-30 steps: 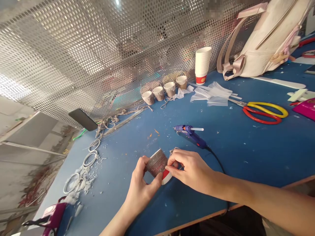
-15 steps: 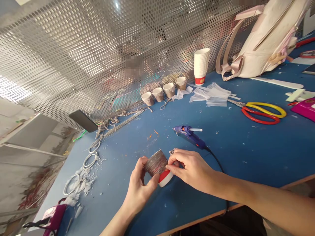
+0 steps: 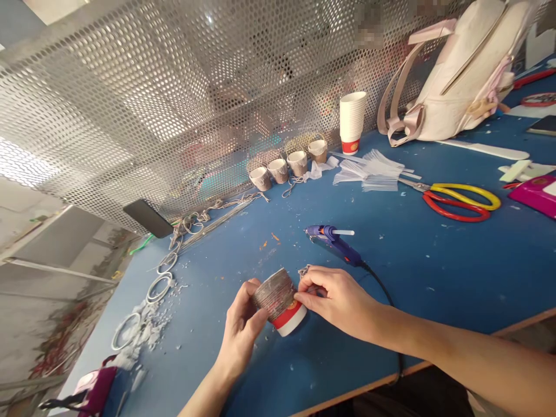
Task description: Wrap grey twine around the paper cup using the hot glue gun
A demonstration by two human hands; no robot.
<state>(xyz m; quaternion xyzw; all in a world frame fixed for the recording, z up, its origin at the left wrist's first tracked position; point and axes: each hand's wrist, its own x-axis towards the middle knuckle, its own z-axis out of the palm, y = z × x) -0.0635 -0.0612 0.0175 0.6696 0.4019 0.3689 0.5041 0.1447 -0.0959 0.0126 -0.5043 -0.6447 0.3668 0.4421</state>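
Grey-wrapped, red-and-white paper cup (image 3: 281, 304): left hand (image 3: 243, 324) grips
Right hand (image 3: 328, 292): fingertips pinched beside cup
Grey string (image 3: 273, 291): probably winding; next needs pulling tight

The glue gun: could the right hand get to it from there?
Probably yes: the glue gun lies just beyond the right hand, with bare tabletop between them, though that hand is busy at the wrapped cup.

The gun (image 3: 336, 242) is violet-blue. Nearer than the gun, the cup (image 3: 277, 295) has fine grey-brown stripes, a red band and a white edge. Right of the gun, the scissors (image 3: 452, 201) have one yellow handle, one red. Beyond the gun, the cup stack (image 3: 351, 119) is white with a red base, the mesh (image 3: 174, 116) silvery, hole-dotted. Around the gun, the tabletop (image 3: 243, 243) is blue.
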